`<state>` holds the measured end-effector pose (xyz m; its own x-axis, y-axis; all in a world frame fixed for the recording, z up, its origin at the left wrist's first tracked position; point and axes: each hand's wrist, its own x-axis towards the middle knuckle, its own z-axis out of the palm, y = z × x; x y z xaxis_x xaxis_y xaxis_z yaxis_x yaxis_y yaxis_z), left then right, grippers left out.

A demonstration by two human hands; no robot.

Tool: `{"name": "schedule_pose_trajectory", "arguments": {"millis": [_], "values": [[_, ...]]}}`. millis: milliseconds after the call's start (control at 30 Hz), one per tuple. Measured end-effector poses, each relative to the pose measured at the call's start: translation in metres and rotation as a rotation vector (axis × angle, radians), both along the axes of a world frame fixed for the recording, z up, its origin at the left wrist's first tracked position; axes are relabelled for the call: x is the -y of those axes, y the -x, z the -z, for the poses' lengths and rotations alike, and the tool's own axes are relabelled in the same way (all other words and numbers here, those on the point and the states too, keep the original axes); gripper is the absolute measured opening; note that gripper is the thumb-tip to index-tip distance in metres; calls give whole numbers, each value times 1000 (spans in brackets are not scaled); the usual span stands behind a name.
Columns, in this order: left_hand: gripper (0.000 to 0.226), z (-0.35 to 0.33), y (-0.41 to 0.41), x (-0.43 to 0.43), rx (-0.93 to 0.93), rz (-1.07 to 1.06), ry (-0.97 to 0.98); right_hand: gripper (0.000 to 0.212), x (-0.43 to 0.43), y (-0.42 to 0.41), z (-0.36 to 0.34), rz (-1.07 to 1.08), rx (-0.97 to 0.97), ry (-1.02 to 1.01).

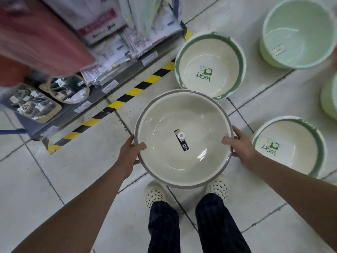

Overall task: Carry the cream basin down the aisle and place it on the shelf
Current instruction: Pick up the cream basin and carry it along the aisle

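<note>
A round cream basin [164, 157] with a grey rim and a black label inside hangs above the tiled floor, over my feet. My left hand [130, 152] grips its left rim, thumb curled over the edge into the bowl. On the opposite rim my right hand [240, 147] holds on the same way, thumb inside and fingers underneath. A low store shelf [94, 92] with packaged goods stands at the upper left.
Two cream basins with green rims sit on the floor, one [209, 52] just beyond the held basin and one [291, 157] to the right. Pale green tubs [299, 21] stand at the far right. Yellow-black hazard tape [127, 94] lines the shelf base.
</note>
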<state>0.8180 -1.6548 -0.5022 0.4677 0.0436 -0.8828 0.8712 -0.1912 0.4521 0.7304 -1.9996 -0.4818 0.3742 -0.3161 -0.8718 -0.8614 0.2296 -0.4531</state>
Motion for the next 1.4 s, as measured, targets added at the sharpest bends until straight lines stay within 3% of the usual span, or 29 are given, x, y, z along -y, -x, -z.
{"name": "schedule_pose_trajectory", "arguments": {"millis": [67,133,167,267,367,533,667,933,1067,1267,1400], "values": [[57,-31,-17,25,29,16,5,47,24,-7,-31,30,29,-5],[49,-57,-33,48,57,22,18,59,47,-16,-57,53,40,-11],[49,-69,-41,60,69,27,24,64,57,-20,-70,64,45,-10],[53,-100,-65,94,93,63,41,49,84,-33,-107,93,72,11],[58,-116,-88,121,111,83,44,48,108,-47,-127,104,83,33],[71,-116,-127,151,92,109,36,80,136,-77,-133,145,62,49],[71,-105,-163,166,47,141,26,58,144,-104,-136,190,45,51],[48,-64,-231,182,44,267,41,54,140,-136,-87,293,43,50],[49,-34,-255,185,45,327,19,43,138,-147,-52,311,55,41],[53,14,-274,200,67,317,9,51,154,-171,-5,353,69,58],[40,39,-287,218,92,285,3,48,169,-192,23,397,76,80]]}}
